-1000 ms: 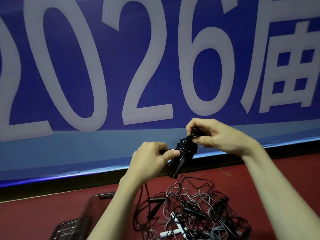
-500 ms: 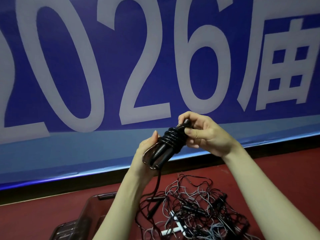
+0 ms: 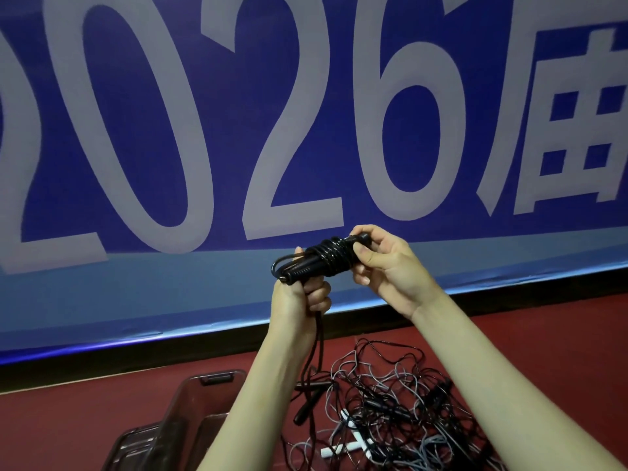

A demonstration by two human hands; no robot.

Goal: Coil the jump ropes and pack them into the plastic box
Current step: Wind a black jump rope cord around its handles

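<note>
one rope is nearly bundled, held up in front of the banner: the right hand pinches the wound end, the left hand grips the handles, a tail hanging down. the rest looks undone, a tangled pile on the red floor. the box sits just left of it, looking empty, with open room above its rim

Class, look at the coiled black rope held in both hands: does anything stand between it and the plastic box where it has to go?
Nothing solid blocks the way. The coiled black rope is held by the left hand and right hand above the plastic box. Only the left forearm crosses over the box's right side, and a loose strand hangs down.
</note>
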